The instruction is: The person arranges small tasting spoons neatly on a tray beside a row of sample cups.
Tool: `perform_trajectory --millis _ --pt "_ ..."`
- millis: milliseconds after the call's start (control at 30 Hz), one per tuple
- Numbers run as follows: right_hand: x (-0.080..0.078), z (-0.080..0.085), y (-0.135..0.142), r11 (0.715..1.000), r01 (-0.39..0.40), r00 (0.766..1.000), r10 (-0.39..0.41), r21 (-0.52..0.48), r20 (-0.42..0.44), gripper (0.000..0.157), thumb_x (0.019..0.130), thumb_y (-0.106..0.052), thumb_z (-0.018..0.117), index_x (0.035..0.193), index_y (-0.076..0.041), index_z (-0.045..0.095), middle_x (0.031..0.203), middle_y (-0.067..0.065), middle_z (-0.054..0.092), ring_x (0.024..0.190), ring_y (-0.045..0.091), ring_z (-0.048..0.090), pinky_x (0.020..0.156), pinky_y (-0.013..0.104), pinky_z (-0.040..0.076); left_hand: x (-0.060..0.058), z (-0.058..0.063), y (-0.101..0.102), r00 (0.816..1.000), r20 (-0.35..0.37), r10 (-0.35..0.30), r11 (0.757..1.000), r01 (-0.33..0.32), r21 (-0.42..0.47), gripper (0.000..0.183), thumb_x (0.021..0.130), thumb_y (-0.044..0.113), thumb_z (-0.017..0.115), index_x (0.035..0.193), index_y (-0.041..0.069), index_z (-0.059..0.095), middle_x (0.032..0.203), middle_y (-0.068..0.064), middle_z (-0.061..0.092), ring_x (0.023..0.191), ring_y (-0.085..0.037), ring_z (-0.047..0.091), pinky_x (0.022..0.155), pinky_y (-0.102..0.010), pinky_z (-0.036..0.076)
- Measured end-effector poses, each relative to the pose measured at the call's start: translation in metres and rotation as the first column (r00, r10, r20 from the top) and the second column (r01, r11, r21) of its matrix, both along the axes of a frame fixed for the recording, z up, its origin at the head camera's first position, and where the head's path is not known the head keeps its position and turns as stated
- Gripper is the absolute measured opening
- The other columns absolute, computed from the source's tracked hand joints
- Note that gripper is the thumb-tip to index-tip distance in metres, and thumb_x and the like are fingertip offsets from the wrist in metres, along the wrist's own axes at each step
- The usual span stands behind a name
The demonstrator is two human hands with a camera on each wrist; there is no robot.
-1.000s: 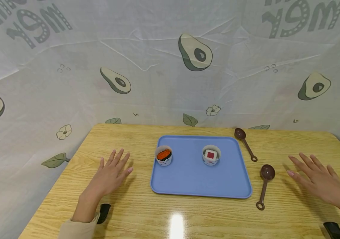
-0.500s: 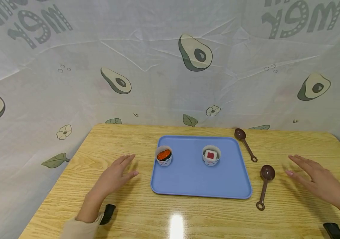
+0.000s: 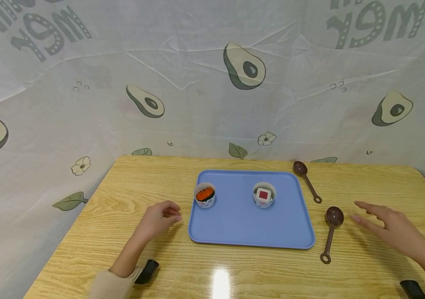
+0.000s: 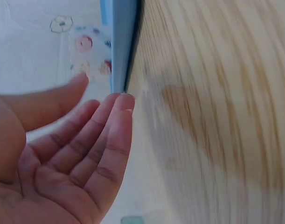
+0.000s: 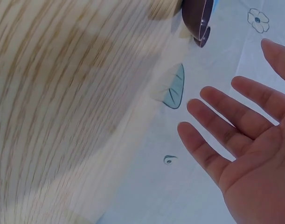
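Note:
My left hand (image 3: 158, 221) hovers just left of the blue tray (image 3: 249, 232), its fingers gently bent with nothing between them. Closest to it on the tray is a paper cup (image 3: 205, 203) holding a piece of sushi topped with orange roe (image 3: 205, 193). A second paper cup (image 3: 264, 203), with a white sushi piece with a red centre (image 3: 263, 194), stands farther right on the tray. My right hand (image 3: 397, 228) is at the right side, fingers extended and holding nothing, its fingertips pointing toward a brown spoon (image 3: 334, 216). In the right wrist view the palm (image 5: 268, 172) is bare.
Another brown spoon (image 3: 305, 179) lies at the tray's upper right corner. Everything rests on a wooden table (image 3: 272, 270). A white cloth printed with avocados (image 3: 197, 99) hangs behind the table and along its left side.
My left hand has moved right toward the tray, its spread fingers drawing together and bending. The right hand has shifted slightly left, fingers closer together. Tray, cups and spoons stay put.

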State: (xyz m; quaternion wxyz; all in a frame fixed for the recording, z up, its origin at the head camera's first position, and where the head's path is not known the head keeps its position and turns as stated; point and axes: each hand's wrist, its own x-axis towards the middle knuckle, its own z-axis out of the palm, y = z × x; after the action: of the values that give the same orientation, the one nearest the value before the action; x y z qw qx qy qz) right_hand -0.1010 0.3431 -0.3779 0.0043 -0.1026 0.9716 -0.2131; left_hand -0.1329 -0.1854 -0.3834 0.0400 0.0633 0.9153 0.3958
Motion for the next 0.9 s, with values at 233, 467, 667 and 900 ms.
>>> perform_trajectory --millis 233,467,667,900 --pt "0.0 -0.002 -0.003 1.0 -0.019 1.0 0.019 -0.023 0.004 0.051 0.091 -0.028 0.057 0.126 0.009 0.047 0.115 0.031 0.052 0.097 0.048 0.05 0.07 0.057 0.047 -0.004 0.0 0.009 0.984 0.169 0.053 0.983 -0.081 0.165 0.008 0.082 -0.002 0.065 0.089 -0.004 0.063 0.073 -0.005 0.061 0.069 -0.019 0.062 0.062 -0.03 0.055" --pt "0.002 -0.004 -0.006 0.998 -0.054 0.998 0.052 -0.04 -0.044 0.045 0.09 -0.022 0.06 0.122 0.008 0.052 0.113 0.027 0.056 0.09 0.038 0.056 0.066 0.045 0.051 -0.01 -0.001 0.015 0.966 0.248 0.07 0.965 -0.128 0.228 0.005 0.08 -0.006 0.064 0.085 -0.007 0.061 0.069 -0.008 0.059 0.064 -0.018 0.062 0.061 -0.03 0.056" --pt "0.002 -0.006 -0.006 0.995 -0.073 0.993 0.066 -0.072 -0.101 0.036 0.087 -0.015 0.063 0.115 0.006 0.058 0.105 0.02 0.061 0.076 -0.001 0.055 0.056 0.023 0.05 -0.016 -0.003 0.019 0.959 0.277 0.057 0.96 -0.129 0.247 0.004 0.08 -0.008 0.063 0.083 -0.009 0.06 0.067 -0.009 0.06 0.061 -0.018 0.063 0.058 -0.029 0.055" --pt "0.002 0.0 -0.003 0.953 -0.005 0.984 0.058 -0.304 0.166 0.035 0.094 -0.013 0.053 0.117 0.013 0.052 0.105 0.022 0.06 0.078 0.003 0.06 0.06 0.027 0.053 -0.021 -0.007 0.02 0.945 0.325 0.044 0.946 -0.144 0.291 0.004 0.081 -0.01 0.061 0.085 -0.011 0.059 0.067 -0.01 0.06 0.059 -0.016 0.061 0.057 -0.028 0.055"
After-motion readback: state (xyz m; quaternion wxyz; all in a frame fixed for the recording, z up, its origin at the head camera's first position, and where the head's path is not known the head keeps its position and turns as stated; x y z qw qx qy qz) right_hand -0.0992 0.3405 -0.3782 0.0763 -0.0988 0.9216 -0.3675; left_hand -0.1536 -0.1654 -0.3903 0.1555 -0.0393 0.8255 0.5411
